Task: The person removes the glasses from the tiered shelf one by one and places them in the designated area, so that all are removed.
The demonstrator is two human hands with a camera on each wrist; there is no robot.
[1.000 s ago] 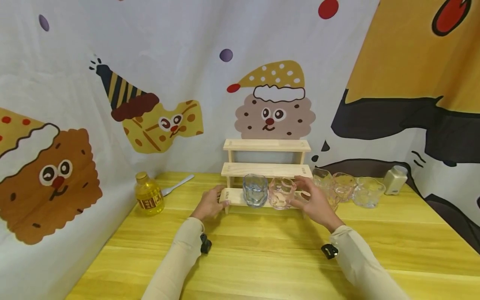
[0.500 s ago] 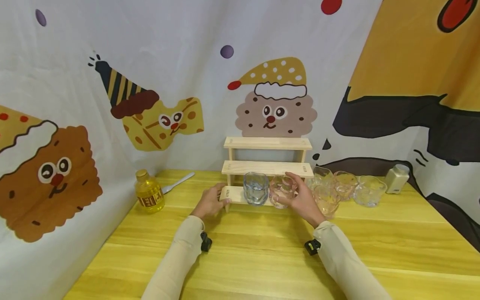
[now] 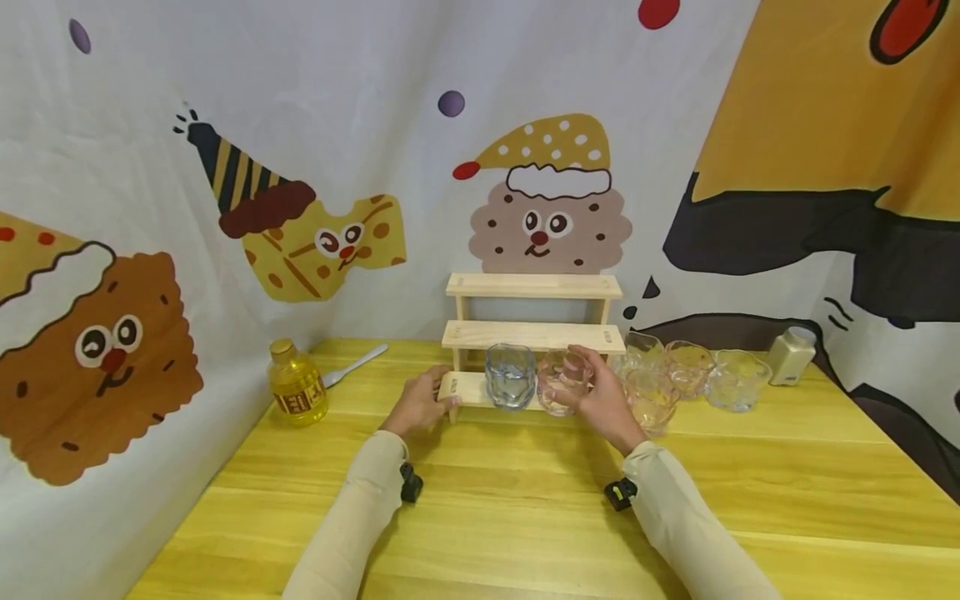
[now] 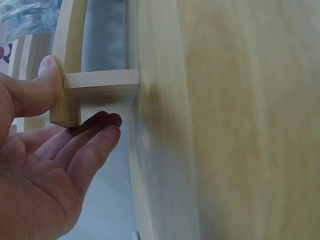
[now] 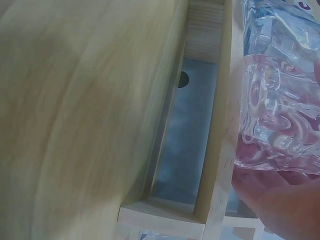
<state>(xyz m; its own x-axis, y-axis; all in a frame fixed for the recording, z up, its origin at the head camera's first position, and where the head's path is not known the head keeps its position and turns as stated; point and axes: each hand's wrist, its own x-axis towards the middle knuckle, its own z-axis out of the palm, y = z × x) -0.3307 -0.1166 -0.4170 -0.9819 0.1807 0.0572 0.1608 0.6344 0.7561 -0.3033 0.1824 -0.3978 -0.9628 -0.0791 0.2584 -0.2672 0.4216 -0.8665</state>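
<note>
A three-step wooden display stand rests on the table against the cloth backdrop. My left hand grips the left end of its lowest step; in the left wrist view the thumb presses on the board and the fingers bend beneath it. A blue-tinted glass stands upright on that step. Beside it, to the right, a pink-tinted glass sits on the same step, with my right hand holding it from the right. The right wrist view shows this pink glass close beside the blue one.
Right of the stand are several clear and tinted glasses, including a pink one near my right hand and a pale blue one. A white-capped jar stands beyond them. At left are an oil bottle and a pale spatula-like utensil.
My right hand has moved left and closer around the pink glass, uncovering the pink glass on the table behind it. The left hand has kept its grip on the stand.
</note>
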